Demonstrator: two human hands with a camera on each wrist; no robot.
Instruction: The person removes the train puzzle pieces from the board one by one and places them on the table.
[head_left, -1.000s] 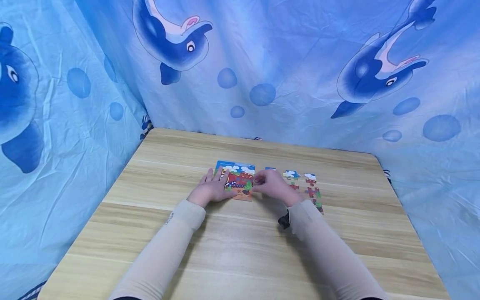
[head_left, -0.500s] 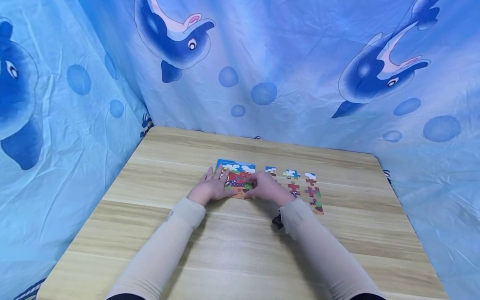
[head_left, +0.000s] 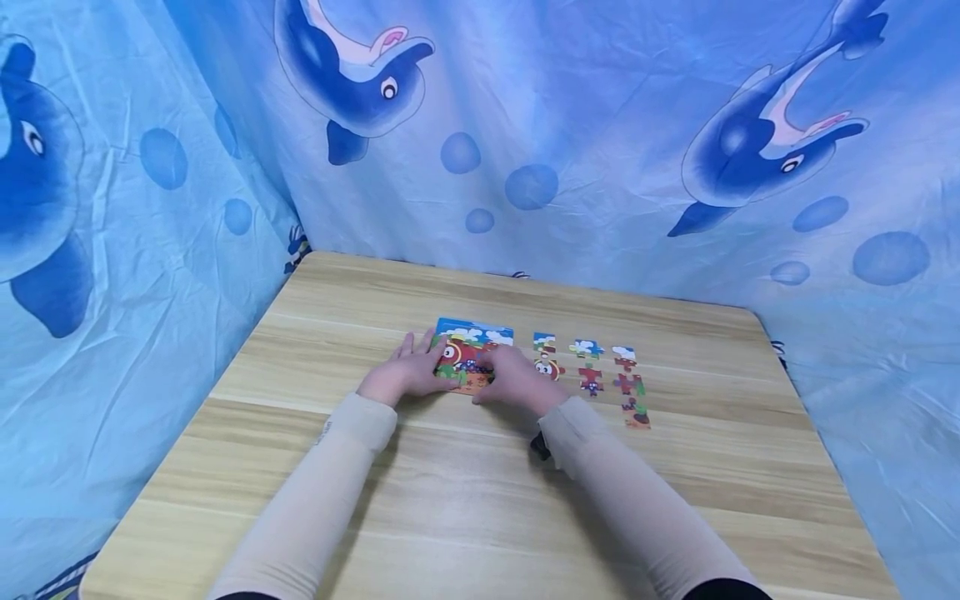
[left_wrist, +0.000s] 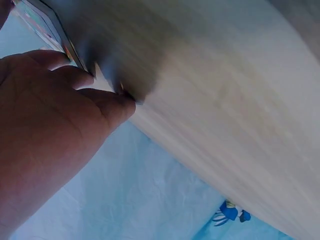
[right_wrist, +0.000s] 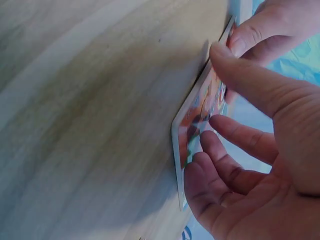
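A small colourful jigsaw puzzle in a flat tray point(head_left: 471, 333) lies on the table, showing blue sky, clouds and a red picture. At its left edge rests my left hand point(head_left: 408, 375), thumb toward the front; in the left wrist view its fingertips touch the table beside the tray edge point(left_wrist: 52, 22). Over the puzzle's right part is my right hand point(head_left: 517, 382). The right wrist view shows that hand's fingers point(right_wrist: 195, 175) loosely bent over the picture and its thumb near the tray's front edge. Nothing shows pinched between them.
Right of the tray lie several loose-looking puzzle sections: a cloud piece point(head_left: 587, 347), a red piece point(head_left: 590, 378), a piece with an eye point(head_left: 547, 367) and a green-and-orange piece point(head_left: 637, 413). The wooden table point(head_left: 480, 500) stands against a blue dolphin-print cloth point(head_left: 600, 125).
My left hand has slid left off the picture to the tray's edge. My right hand has moved left from the tray's right edge over the picture, uncovering pieces on the right.
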